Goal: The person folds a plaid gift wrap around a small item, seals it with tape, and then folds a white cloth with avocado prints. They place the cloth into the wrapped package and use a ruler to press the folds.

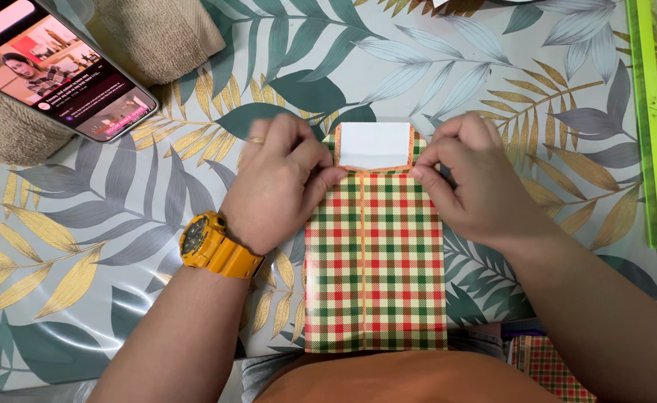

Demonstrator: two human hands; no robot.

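A plaid-wrapped flat package [375, 261] lies on the leaf-print tablecloth [82, 246], reaching the near edge. The left hand [280, 183] and right hand [474, 179] pinch its far corners, folding the white flap [375, 144]. Far left leans a smartphone [60, 63]; far right lies a green ruler [653, 127].

A single head-worn camera looks steeply down, close over the leaf-patterned table [492, 67], seemingly from the person's seat.

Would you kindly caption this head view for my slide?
Both hands, left hand and right hand, pinch the plaid paper at its fold.
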